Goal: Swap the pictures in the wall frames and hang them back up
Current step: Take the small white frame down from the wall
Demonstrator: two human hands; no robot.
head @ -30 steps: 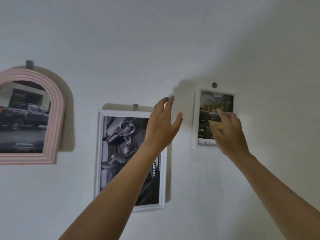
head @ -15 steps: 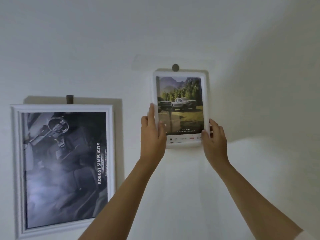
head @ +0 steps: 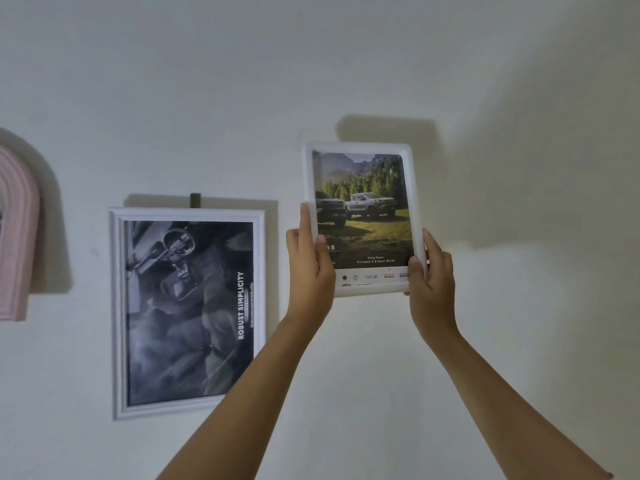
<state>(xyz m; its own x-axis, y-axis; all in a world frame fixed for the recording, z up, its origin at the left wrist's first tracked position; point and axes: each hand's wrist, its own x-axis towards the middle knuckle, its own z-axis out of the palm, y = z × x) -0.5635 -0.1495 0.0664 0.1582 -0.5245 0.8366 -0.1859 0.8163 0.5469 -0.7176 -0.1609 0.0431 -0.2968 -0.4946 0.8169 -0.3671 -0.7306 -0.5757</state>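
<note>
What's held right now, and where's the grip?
The small white frame: left hand on its lower left edge, right hand on its lower right edge.

Your single head camera looked up and forward, close to the wall [head: 485,98], within arm's reach of it.

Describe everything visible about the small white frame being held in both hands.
The small white frame is a portrait rectangle with rounded corners, smooth and plastic-looking. Its picture shows two pickup trucks on grass before forest and mountains, with small text and logos below. It is held upright against the wall, slightly tilted. The left hand grips its left edge, the right hand its lower right corner. No hook shows above it.
</note>
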